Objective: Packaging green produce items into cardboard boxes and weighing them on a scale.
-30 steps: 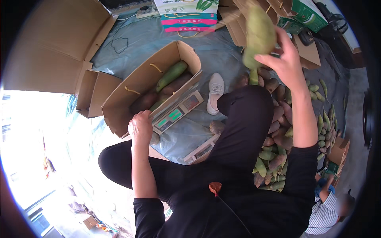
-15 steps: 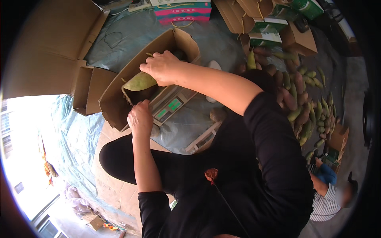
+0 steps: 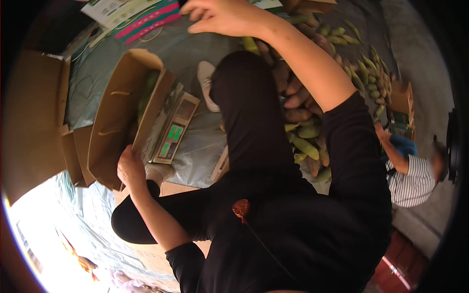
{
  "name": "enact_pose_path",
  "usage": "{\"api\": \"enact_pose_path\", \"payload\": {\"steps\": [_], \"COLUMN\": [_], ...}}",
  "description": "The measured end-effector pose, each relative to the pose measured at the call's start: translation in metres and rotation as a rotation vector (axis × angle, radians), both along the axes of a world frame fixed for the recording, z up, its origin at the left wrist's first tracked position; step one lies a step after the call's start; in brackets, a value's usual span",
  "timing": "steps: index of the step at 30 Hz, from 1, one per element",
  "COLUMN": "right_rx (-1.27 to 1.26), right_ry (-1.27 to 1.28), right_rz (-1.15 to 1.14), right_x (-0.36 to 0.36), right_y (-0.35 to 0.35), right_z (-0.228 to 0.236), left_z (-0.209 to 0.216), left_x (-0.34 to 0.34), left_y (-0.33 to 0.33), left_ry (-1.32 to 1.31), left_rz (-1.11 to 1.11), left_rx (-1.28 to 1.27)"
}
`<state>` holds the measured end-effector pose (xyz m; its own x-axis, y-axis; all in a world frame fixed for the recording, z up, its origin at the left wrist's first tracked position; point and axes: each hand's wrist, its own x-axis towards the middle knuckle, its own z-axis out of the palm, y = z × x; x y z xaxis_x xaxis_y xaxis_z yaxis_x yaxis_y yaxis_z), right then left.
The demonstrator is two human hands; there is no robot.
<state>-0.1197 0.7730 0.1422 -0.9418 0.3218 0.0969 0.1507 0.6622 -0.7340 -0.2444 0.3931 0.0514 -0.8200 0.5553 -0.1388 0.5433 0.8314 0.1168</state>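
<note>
My left hand is closed on the near rim of a tall cardboard box with cord handles. The box leans over a digital scale with a lit green display. Inside it a green elongated vegetable shows partly, and the walls hide the rest. My right hand is raised at the top of the view, empty, fingers apart, near a pink and teal striped carton.
A heap of green and reddish-brown long produce lies to my right. Large open cardboard stands at the left. My shoe rests beside the scale. A person in a striped shirt is at the far right.
My right hand has left the box, where it held a green elongated vegetable, and moved up and away, opening. My left hand stays on the rim. The view has turned.
</note>
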Motion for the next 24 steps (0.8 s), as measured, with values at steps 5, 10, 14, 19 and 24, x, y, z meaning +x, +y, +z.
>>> {"api": "enact_pose_path", "payload": {"steps": [5,10,14,19,24], "right_rx": [0.066,-0.091,0.278,-0.013,0.094], "right_ry": [-0.177,-0.505,-0.703,-0.78,-0.752], "right_rz": [-0.324,-0.516,-0.255,-0.366,-0.403], "right_x": [0.13,0.25,0.321,0.335,0.304], "right_y": [0.055,0.02,-0.025,-0.068,-0.068], "right_z": [-0.094,-0.198,-0.285,-0.319,-0.334], "left_z": [0.004,0.004,-0.003,0.001,0.0], "left_x": [0.0,0.003,-0.006,-0.001,-0.002], "left_y": [0.007,0.011,0.001,0.001,0.008], "left_ry": [-0.057,-0.084,-0.077,-0.072,-0.083], "left_rz": [-0.027,-0.04,-0.094,-0.057,0.04], "left_rx": [0.028,0.095,0.144,0.112,-0.01]}}
